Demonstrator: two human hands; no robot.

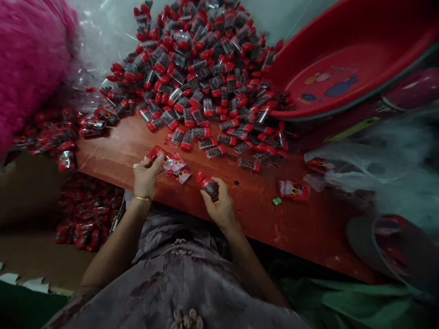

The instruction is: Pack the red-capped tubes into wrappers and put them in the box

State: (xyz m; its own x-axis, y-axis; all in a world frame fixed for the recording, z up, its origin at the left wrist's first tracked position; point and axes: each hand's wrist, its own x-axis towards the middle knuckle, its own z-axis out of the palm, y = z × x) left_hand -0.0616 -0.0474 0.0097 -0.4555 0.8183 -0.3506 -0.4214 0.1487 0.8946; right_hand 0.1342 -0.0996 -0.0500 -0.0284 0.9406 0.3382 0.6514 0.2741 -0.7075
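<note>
My left hand (148, 176), a gold bangle at its wrist, pinches some red printed plastic packets (175, 165) over the front of the red-brown table (260, 214). In my right hand (222, 206) is a small clear bottle (210, 188) with a red cap, filled with dark pieces; fingers and thumb close around it. The bottle is tilted, its cap towards the packets, and apart from them. Beyond both hands lies a big heap of similar red-capped bottles (202, 82).
A red plastic basin (329, 55) tilts at the right of the heap. Filled packets (65, 132) lie at left, above a cardboard box (27, 196) holding more. At right are a loose packet (294, 190), clear bags (363, 160) and a grey bin (363, 235). A pink bundle (30, 55) stands far left.
</note>
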